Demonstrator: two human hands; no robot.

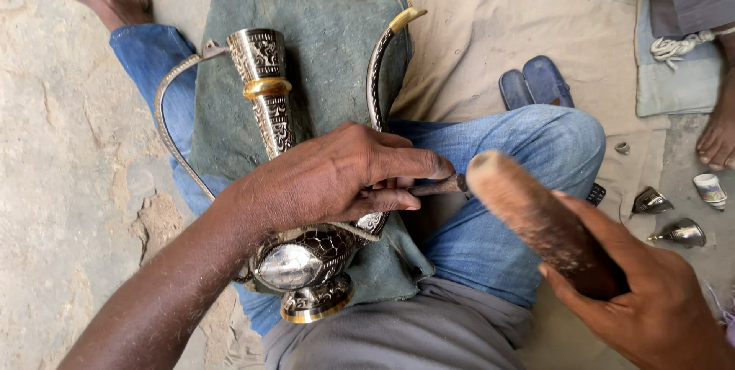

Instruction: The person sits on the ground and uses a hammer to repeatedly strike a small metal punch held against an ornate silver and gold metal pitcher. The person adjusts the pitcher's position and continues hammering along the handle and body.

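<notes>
Left hand [337, 175] clamped over the body of an ornate metal ewer [295, 251], fingers pinching a thin dark punch [440, 185] near its tip, point hidden under the fingertips. Ewer lying on its side across the lap, base toward the belly, engraved neck [264, 83] with its gold band pointing away, curved spout [379, 64] and thin looping handle [172, 121] arching either side. All cushioned on a green cloth [321, 18] draped over the jeans-clad thighs. Right hand [658, 301] wrapped tight around a worn wooden mallet [528, 213], blunt end poised just beside the punch's butt, not quite touching. Looks like mid-chasing, tool seated and a strike being lined up. Next blow probably wants a short, square tap on the butt, with the left hand keeping the tool steady so it doesn't skid across the polished belly. Out on the tan ground sheet [490, 26]: blue sandals [536, 83], two small metal cones [666, 217], someone else's bare foot [720, 136] at the edge.
</notes>
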